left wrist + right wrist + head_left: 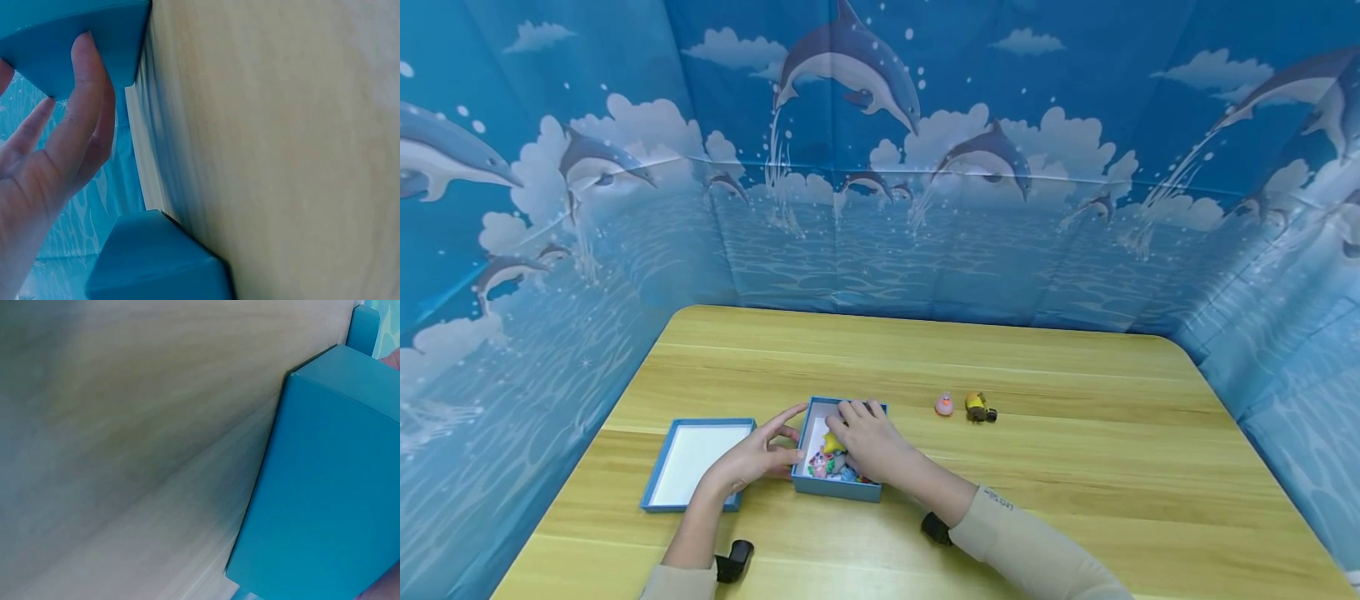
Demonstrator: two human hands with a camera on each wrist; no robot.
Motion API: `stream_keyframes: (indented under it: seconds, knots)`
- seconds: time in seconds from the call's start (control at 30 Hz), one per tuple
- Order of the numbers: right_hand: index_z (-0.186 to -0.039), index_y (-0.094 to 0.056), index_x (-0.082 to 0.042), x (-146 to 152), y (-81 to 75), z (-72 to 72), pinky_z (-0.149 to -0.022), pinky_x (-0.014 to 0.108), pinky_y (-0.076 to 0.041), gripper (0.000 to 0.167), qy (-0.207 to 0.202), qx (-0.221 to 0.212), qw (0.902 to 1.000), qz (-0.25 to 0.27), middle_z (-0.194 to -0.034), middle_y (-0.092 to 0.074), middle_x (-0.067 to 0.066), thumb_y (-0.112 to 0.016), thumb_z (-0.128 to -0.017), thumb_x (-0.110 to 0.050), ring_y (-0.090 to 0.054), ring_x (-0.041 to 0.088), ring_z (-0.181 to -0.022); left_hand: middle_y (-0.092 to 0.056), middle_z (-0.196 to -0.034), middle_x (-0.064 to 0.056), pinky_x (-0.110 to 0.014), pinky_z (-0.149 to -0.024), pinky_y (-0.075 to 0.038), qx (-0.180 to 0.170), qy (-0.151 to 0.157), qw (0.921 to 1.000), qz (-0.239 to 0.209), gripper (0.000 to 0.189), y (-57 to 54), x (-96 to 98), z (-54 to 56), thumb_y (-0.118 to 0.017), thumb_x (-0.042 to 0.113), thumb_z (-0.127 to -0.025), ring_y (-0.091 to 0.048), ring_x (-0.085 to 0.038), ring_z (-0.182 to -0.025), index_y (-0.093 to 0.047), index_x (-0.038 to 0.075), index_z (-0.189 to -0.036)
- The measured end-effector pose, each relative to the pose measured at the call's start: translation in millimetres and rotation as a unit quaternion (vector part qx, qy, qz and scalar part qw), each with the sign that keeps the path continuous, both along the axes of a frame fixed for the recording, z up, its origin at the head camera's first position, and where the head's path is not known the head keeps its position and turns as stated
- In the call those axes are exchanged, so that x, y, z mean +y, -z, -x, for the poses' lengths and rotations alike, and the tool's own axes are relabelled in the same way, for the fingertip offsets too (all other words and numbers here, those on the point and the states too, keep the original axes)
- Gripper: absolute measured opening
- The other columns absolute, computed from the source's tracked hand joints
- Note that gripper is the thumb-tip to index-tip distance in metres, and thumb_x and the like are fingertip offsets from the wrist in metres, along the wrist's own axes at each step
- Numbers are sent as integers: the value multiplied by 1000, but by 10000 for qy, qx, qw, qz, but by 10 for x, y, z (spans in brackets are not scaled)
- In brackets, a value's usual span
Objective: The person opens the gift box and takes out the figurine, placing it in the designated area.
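An open blue box (837,489) with a white inside stands on the table in the head view. Small toys lie in its front part, among them a yellow star-shaped toy (832,442) and a pink-and-white figurine (817,465). My left hand (752,454) is at the box's left side, fingers spread and fingertips against its wall; the left wrist view has these fingers (84,119) on the blue wall. Over the right half of the box, my right hand (876,442) reaches in with bent fingers. Its fingertips are hidden, and I cannot tell whether they hold a toy.
Left of the box lies a shallow blue lid (703,462), white side up. Beyond the right hand sit a small pink toy (944,406) and a yellow-and-brown toy (976,407). A dolphin-print curtain (880,233) hangs behind the wooden table (1075,467).
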State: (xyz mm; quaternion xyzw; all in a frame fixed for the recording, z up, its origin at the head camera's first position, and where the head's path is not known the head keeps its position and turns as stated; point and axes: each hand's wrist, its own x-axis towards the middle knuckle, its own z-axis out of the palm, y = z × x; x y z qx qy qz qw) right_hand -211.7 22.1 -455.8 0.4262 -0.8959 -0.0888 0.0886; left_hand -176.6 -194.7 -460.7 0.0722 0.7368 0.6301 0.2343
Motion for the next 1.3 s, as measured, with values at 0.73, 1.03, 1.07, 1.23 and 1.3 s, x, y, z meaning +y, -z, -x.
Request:
stream_keyframes:
  seconds: [0.73,1.03,1.07,1.23,1.3]
  knots:
    - [-125,-47,-18,25,-6,16,-92,40,-36,52,-431,-119,9982,396,-126,-43,3,-70,-78,-15,-41,19,-113,-32,-123,-25,-44,-82,-51,-29,62,10000,-24,70,-1,-15,25,-58,12,-90,-57,-28,-95,-19,19,-147]
    - [-121,-48,-19,15,-14,33,-92,43,-38,51,-510,-228,9969,561,-126,-44,1,-73,-76,-14,-42,19,-115,-33,-123,-25,-43,-82,-51,-12,68,10000,9,70,-5,-21,36,-58,12,-90,-57,-29,-95,-18,18,-147]
    - [-120,-50,-19,13,-19,36,-93,43,-38,49,-505,-227,9968,577,-126,-45,1,-73,-77,-13,-43,19,-115,-33,-123,-25,-43,-82,-51,-8,75,10000,14,70,-5,-22,38,-58,12,-90,-57,-29,-95,-18,18,-147]
    - [-117,-54,-20,12,-57,50,-94,42,-38,44,-508,-230,9966,602,-124,-49,-1,-72,-78,-10,-45,17,-116,-33,-123,-25,-42,-81,-51,27,92,9999,53,69,-2,-26,51,-58,13,-90,-57,-28,-94,-18,18,-147]
    - [-117,-54,-21,15,-67,51,-95,42,-38,46,-546,-300,9963,599,-124,-50,-1,-73,-76,-11,-46,17,-115,-32,-123,-25,-42,-81,-51,37,91,9999,62,69,-1,-28,56,-57,13,-90,-57,-28,-93,-18,18,-147]
